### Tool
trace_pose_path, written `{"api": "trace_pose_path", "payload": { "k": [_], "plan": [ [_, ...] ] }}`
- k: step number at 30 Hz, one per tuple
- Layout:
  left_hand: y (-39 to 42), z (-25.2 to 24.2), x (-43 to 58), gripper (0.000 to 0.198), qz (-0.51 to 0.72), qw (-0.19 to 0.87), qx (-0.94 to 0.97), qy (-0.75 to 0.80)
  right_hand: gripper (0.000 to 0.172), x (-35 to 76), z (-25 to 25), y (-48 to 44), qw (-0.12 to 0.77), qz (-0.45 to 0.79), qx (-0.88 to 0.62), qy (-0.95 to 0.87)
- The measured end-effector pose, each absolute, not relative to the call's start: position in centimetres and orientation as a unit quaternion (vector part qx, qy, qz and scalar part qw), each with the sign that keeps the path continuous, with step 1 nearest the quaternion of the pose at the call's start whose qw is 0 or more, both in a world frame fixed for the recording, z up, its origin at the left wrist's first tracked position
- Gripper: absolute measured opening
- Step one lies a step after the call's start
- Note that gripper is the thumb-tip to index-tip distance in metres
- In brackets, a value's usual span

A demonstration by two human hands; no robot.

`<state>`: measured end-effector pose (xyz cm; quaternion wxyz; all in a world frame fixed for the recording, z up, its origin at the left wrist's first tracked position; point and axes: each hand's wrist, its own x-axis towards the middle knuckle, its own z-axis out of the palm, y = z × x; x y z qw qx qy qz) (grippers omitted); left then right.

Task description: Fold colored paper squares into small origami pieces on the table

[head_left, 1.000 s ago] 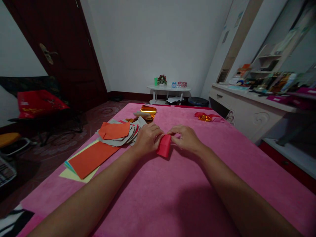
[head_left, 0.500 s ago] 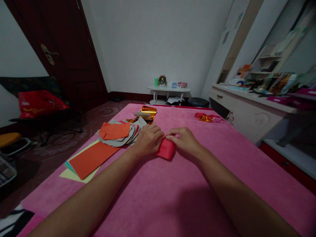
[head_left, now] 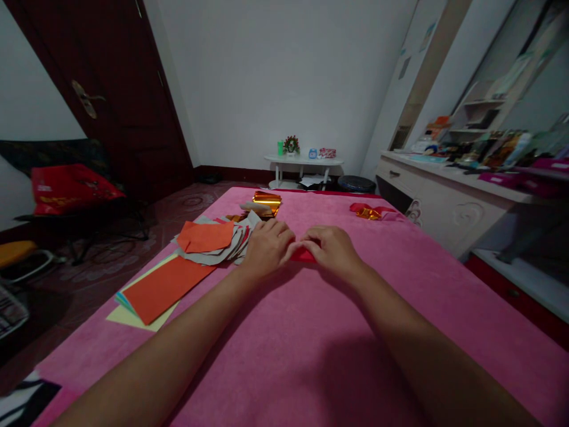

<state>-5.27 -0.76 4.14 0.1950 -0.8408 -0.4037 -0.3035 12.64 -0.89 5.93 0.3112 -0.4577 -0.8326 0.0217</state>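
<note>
A small piece of red paper (head_left: 304, 255) lies between my two hands, mostly covered by the fingers. My left hand (head_left: 268, 246) is closed on its left side, thumb pointing inward. From the other side my right hand (head_left: 331, 246) grips the paper with bent fingers, and the two thumbs meet over it. Just left of my left hand is a pile of grey-backed paper pieces (head_left: 208, 256) with an orange piece (head_left: 207, 236) on top. Nearer me, a larger orange sheet (head_left: 166, 287) rests on yellow and blue sheets.
A pink cloth (head_left: 284, 344) covers the table. Shiny gold foil (head_left: 267, 201) lies at the far left of it, and a red and gold scrap (head_left: 368, 212) at the far right. Beyond stand a small white table (head_left: 306, 159) and, rightward, a cluttered white dresser (head_left: 444, 184).
The red paper's near part, which lay flat toward me, is now up under the thumbs, so less red shows. Both hands have drawn level around it; the right fingers have curled in more.
</note>
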Motion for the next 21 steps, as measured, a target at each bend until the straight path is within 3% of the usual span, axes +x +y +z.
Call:
{"api": "trace_pose_path", "payload": {
  "k": [10, 21],
  "plan": [
    [0.4, 2.9, -6.4, 0.045, -0.325, 0.223, -0.861, -0.321, 0.019, 11.6, 5.2, -1.3, 0.343, 0.106, -0.395, -0.846],
    [1.3, 2.9, -7.7, 0.03, -0.39, 0.086, -0.847, -0.35, 0.014, 14.4, 5.2, 0.9, 0.351, 0.13, -0.43, -0.821]
  ]
}}
